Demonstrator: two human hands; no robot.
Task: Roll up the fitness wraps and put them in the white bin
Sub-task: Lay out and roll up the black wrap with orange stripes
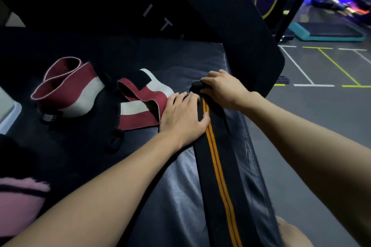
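On the dark mat (176, 186), the left hand (183, 115) presses flat the black-and-orange wrap (218, 166), whose rolled end the right hand (223, 88) grips.

Black fitness wrap (218, 166) with two orange lengthwise stripes. Two wraps banded maroon and white, one looped (66, 90), one loosely folded (140, 106). Dark grey padded mat (174, 192). Pink fabric (18, 202).

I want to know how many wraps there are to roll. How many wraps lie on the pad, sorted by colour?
Black with orange stripes: 1, the long wrap under the left hand, its far end gripped by the right hand.
Maroon and white: 2, one looped wrap at the left, one loose wrap in the middle.
Total: 3 wraps plainly visible.
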